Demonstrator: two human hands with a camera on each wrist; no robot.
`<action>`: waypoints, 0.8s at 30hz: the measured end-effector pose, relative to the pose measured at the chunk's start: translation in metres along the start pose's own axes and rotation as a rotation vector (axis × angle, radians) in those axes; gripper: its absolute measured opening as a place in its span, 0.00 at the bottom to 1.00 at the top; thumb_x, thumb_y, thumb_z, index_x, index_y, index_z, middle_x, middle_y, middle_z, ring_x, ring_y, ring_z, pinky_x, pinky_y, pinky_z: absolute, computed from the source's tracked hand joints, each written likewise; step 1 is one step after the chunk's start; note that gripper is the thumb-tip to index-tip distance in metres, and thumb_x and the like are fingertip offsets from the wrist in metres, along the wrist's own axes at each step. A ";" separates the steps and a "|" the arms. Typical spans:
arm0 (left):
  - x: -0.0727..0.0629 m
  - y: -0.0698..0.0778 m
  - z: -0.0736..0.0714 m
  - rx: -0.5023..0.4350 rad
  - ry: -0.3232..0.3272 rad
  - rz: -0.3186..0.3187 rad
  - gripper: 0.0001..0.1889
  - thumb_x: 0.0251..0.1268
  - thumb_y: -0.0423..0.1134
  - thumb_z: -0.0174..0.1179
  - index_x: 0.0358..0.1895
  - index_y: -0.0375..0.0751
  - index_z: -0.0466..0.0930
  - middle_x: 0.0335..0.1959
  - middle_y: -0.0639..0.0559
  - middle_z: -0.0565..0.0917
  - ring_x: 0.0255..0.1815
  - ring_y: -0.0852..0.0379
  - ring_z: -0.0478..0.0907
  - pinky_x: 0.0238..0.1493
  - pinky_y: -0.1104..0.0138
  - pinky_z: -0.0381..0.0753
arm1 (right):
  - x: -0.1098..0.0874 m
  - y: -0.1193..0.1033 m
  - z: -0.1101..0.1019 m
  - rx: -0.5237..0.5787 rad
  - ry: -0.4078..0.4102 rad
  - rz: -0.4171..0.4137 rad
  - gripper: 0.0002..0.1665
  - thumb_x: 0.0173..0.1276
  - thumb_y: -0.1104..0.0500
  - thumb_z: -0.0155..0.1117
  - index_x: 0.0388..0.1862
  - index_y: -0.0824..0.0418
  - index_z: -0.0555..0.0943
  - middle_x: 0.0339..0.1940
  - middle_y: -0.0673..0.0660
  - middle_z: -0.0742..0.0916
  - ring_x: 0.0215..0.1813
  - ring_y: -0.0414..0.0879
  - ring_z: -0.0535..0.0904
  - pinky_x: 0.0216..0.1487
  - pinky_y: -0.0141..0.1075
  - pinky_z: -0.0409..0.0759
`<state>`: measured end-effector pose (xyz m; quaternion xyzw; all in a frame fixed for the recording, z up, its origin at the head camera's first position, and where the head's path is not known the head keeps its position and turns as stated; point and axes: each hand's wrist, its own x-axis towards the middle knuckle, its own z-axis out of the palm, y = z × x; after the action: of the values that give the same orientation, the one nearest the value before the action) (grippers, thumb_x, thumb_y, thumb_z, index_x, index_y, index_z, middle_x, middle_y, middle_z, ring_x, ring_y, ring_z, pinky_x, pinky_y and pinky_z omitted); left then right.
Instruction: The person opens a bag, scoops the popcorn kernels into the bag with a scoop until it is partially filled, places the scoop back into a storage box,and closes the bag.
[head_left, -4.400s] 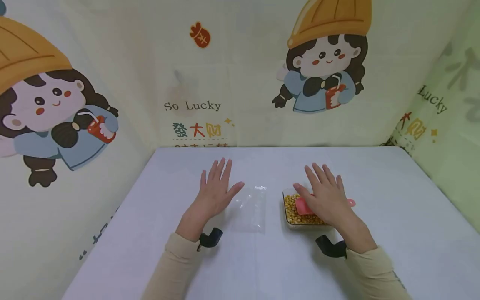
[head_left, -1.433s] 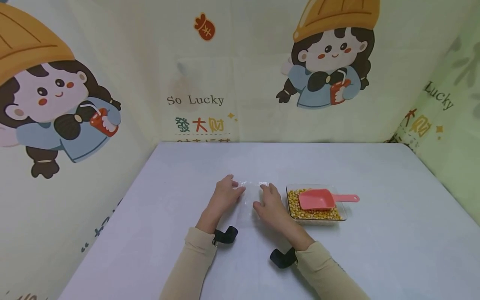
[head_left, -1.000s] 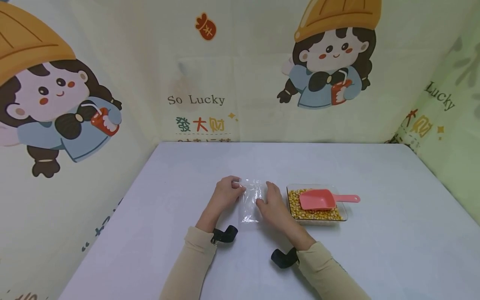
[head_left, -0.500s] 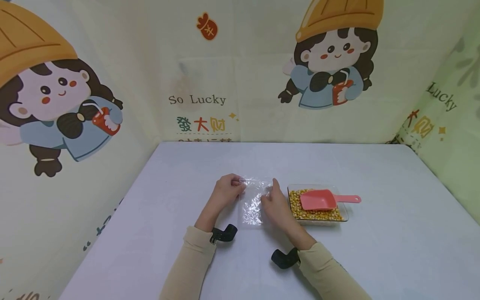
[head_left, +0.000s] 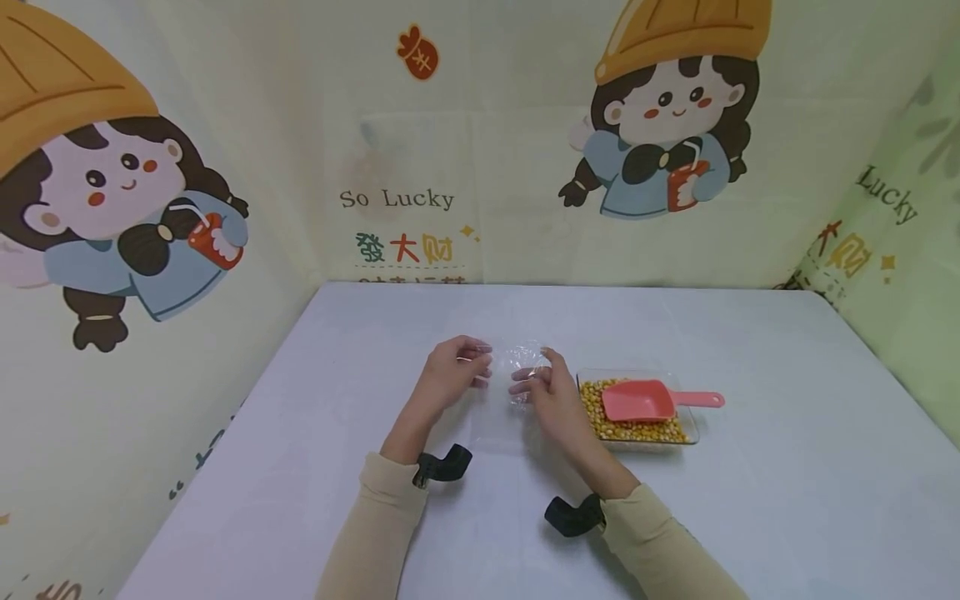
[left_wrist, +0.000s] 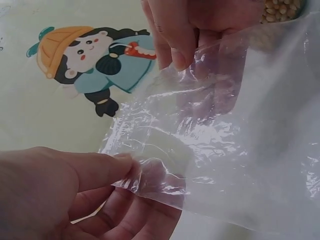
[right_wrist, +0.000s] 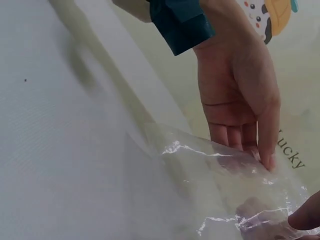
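Observation:
A clear plastic bag is stretched between my two hands, its mouth end turned to the far side of the table. My left hand pinches its left edge between thumb and fingers, plain in the left wrist view, where the crinkled film shows the fingers behind it. My right hand pinches the opposite edge near the upper corner, with some fingers behind the film. To the right of that hand, a clear rectangular container holds yellow corn kernels. A pink scoop lies on the kernels, handle pointing right.
The white table runs back to a cloth backdrop printed with cartoon figures and lettering. Black wrist mounts sit below both hands. The container stands close to my right hand.
Both hands, earlier spread flat over the table and container, have come together at the bag and taken hold of its edges. The bag's top end has been raised from the table.

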<state>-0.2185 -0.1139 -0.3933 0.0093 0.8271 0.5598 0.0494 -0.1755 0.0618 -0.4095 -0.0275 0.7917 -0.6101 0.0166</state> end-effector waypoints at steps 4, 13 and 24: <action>-0.002 0.004 -0.001 -0.004 -0.002 0.002 0.12 0.70 0.38 0.61 0.53 0.41 0.79 0.45 0.45 0.84 0.37 0.55 0.85 0.40 0.65 0.86 | 0.000 -0.004 -0.004 0.060 0.001 -0.003 0.30 0.78 0.67 0.47 0.75 0.65 0.54 0.52 0.64 0.86 0.48 0.51 0.87 0.55 0.41 0.83; 0.000 0.014 -0.001 -0.052 -0.045 0.029 0.13 0.72 0.41 0.60 0.54 0.40 0.77 0.50 0.36 0.82 0.45 0.44 0.86 0.43 0.65 0.86 | 0.003 -0.012 -0.024 0.076 -0.021 -0.022 0.17 0.78 0.64 0.51 0.63 0.63 0.67 0.50 0.63 0.86 0.48 0.51 0.86 0.52 0.38 0.84; -0.004 0.031 0.003 -0.038 -0.090 0.165 0.12 0.70 0.46 0.61 0.50 0.44 0.82 0.42 0.48 0.86 0.43 0.51 0.86 0.44 0.64 0.86 | 0.006 -0.015 -0.048 0.070 -0.029 -0.136 0.12 0.77 0.63 0.53 0.55 0.66 0.73 0.49 0.65 0.86 0.48 0.53 0.86 0.52 0.37 0.84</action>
<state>-0.2153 -0.0999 -0.3649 0.1017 0.8097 0.5766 0.0405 -0.1838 0.1037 -0.3828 -0.0893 0.7658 -0.6367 -0.0127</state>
